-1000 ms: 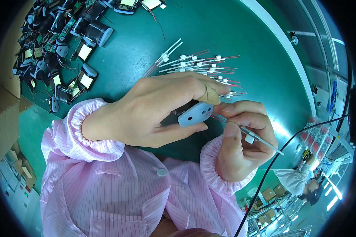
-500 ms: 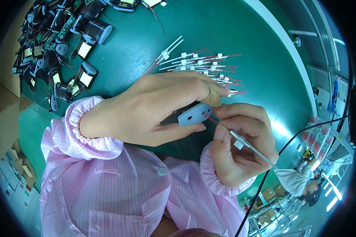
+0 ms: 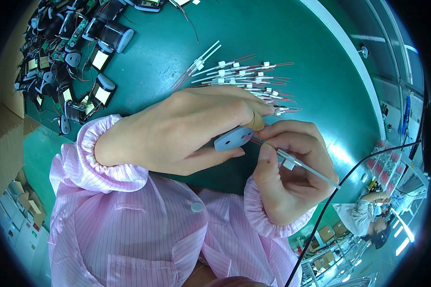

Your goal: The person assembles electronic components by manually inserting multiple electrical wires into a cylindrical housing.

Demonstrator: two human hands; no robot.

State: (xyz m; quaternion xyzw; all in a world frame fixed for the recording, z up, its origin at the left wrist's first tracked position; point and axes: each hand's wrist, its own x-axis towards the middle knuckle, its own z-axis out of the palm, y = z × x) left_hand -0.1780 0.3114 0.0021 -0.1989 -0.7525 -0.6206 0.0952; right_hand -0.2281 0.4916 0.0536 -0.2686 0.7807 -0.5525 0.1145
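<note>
We see the wire bundle lying on the table just beyond our fingertips, the housings far to their left.

left hand pinching small grey-blue oval part over green table. right hand feeding thin red wires of white-sleeved lead into it. bundle of leads lying just beyond; dark housings piling up far left.
</note>
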